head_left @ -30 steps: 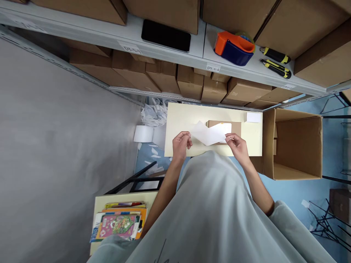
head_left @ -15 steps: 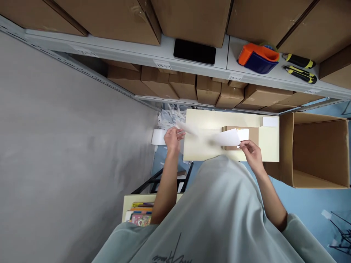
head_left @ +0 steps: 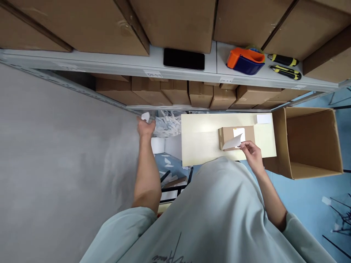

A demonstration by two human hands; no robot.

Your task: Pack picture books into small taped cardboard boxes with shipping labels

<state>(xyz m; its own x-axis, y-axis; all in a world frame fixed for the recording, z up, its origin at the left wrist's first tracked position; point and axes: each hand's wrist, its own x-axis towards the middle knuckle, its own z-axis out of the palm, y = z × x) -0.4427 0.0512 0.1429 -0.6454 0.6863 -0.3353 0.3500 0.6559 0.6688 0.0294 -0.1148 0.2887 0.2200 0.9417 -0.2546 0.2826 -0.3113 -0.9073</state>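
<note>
Left hand (head_left: 146, 127) has moved outward to nine o'clock of the table (head_left: 199, 146), past the pile (head_left: 170, 124); right hand (head_left: 252, 153) has stayed at four o'clock of the box (head_left: 229, 133). Left fingers are closed on a scrap (head_left: 145, 117), held off the table, presumably to keep it apart from the box; how tightly cannot be told. Right thumb and fingertips are pinched together on one end of a slip (head_left: 233, 142); this end grip probably leaves the remainder free. The slip points to nine o'clock over the box; contact cannot be confirmed. Box location: on the table, just to three o'clock of centre. Slip: white, thin, bent, no print visible. Box: brown, with a white label (head_left: 238, 131), partly covered by the slip.
</note>
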